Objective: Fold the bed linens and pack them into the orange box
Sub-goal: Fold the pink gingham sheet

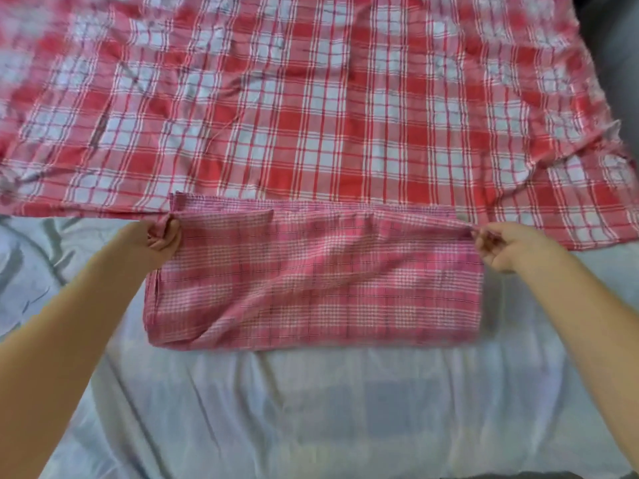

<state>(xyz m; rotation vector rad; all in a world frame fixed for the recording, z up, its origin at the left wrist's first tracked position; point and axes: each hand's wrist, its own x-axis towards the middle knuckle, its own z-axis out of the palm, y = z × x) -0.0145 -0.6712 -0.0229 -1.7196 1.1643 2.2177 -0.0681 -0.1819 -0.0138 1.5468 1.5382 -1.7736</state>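
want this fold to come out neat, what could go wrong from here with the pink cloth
1. The pink cloth overlaps the near edge of the red sheet; the left hand grips right at that edge and could drag the sheet along.
2. The right hand only pinches its corner, so the layers may slip and the fold skew.
3. Creases across the cloth's middle could get folded in.

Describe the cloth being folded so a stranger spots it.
On the pale blue sheet, by the red checked sheet, lies a smaller folded cloth. The left hand and right hand pinch its far corners; its check is finer and pinker.
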